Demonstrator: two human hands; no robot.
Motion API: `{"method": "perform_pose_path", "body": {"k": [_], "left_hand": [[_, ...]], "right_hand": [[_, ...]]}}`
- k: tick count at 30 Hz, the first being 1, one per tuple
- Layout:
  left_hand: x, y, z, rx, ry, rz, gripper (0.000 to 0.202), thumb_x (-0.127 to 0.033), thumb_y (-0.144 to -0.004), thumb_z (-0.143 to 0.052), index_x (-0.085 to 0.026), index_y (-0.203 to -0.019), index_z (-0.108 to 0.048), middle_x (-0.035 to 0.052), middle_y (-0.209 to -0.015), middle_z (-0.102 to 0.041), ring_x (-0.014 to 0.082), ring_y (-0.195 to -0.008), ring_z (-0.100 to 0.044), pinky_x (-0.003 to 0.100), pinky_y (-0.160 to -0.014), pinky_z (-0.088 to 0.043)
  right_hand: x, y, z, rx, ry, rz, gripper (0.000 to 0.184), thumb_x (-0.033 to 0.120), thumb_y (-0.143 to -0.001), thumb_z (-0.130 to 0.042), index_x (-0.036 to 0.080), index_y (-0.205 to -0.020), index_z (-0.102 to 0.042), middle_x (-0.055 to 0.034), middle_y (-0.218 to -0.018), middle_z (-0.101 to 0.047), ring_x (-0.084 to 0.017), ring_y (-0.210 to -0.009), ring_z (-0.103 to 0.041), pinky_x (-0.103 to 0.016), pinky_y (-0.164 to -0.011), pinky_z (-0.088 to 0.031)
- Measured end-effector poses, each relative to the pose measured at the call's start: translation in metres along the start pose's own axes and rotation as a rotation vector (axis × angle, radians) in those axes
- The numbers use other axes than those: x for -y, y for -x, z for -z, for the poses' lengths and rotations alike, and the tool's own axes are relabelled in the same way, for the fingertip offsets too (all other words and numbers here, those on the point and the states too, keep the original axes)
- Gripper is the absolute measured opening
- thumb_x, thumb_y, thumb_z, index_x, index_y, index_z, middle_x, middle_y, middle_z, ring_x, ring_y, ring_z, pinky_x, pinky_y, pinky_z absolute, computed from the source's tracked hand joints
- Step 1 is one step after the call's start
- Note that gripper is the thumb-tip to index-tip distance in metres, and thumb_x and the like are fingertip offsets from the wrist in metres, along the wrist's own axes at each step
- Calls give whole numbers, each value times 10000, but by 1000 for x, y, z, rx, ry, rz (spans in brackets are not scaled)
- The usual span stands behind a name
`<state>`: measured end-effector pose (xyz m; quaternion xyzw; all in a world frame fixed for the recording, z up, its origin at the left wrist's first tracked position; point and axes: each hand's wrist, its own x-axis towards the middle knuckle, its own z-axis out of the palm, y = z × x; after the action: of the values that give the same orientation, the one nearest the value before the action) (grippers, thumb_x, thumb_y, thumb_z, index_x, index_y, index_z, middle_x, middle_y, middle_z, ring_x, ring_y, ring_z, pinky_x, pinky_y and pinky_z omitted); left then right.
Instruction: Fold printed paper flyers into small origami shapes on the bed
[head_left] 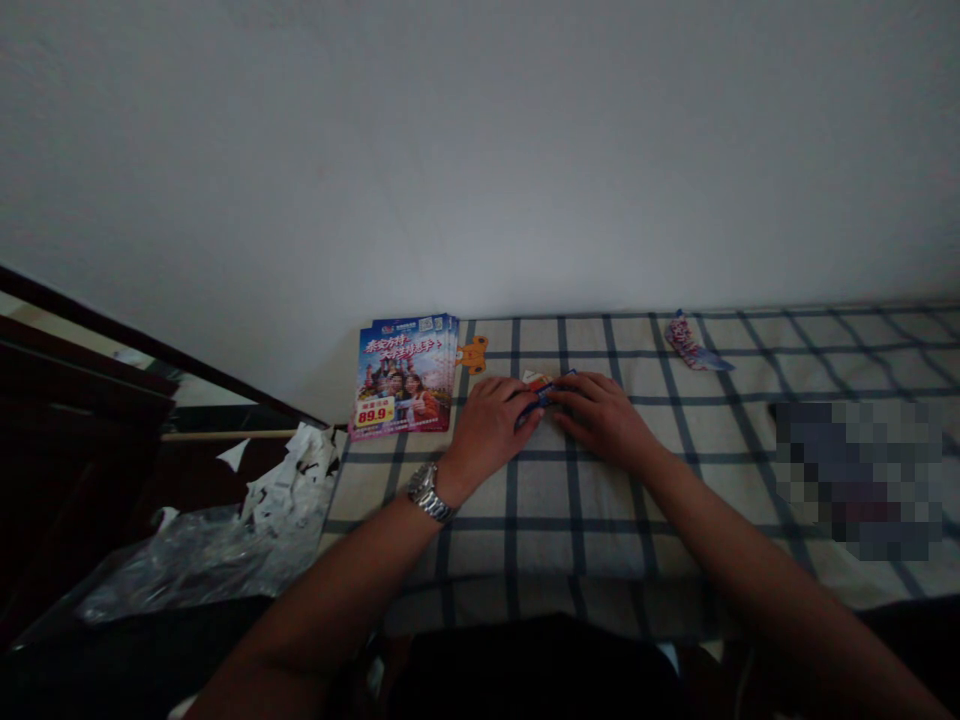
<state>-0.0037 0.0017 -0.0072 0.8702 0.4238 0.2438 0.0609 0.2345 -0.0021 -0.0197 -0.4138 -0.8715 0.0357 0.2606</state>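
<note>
On the checked cloth [540, 490], my left hand [491, 425] and my right hand [600, 412] meet over a small folded flyer [535, 380]. It shows blue, with a white and orange patch. The fingers of both hands press on it from either side and hide most of it. A silver watch [429, 492] is on my left wrist. Left of my left hand lies a stack of printed flyers [405, 378], blue at the top and pink at the bottom. Farther right, near the wall, rests a folded paper piece [691, 347] in similar colours.
A bear-shaped orange figure [472, 354] lies beside the stack. Behind the cloth rises a pale wall [525, 150]. At the lower left are torn white paper [296, 480] and clear plastic [202, 550]. A blurred-out dark item [847, 475] lies on the right.
</note>
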Motion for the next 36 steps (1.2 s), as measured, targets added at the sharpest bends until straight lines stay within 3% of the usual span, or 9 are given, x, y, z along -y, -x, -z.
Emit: {"method": "perform_pose_path", "body": {"k": [13,24,36], "left_hand": [[-4,2,3,38,-6,-49,354,-382,-1031,-594,-181,-1309,-681,109,-1255,-656,285,-1179,-574,509,-1083,-467],[-3,1,3,108,141,-194,315,-390,-1053,-572,-221,-1284,-705,60,-1228,-706,243,-1172,-611,499,-1159,-418],[-1,4,2,114,137,-195,272,-341,-1055,-577,-241,-1271,-708,44,-1307,-703,240,-1197,-642,459,-1054,-490]], "right_hand": [[0,0,0,-3,7,29,280,321,-1005,-642,237,-1264,-707,-112,-1346,-697,-324,-1260,-619,-538,-1076,-530],[-11,3,-2,-30,-92,25,203,283,-1018,-620,220,-1196,-695,-131,-1335,-710,-303,-1317,-637,-517,-1100,-542],[-19,6,-5,-23,-139,41,205,274,-1008,-640,231,-1197,-706,-131,-1352,-711,-306,-1366,-611,-536,-1114,-543]]}}
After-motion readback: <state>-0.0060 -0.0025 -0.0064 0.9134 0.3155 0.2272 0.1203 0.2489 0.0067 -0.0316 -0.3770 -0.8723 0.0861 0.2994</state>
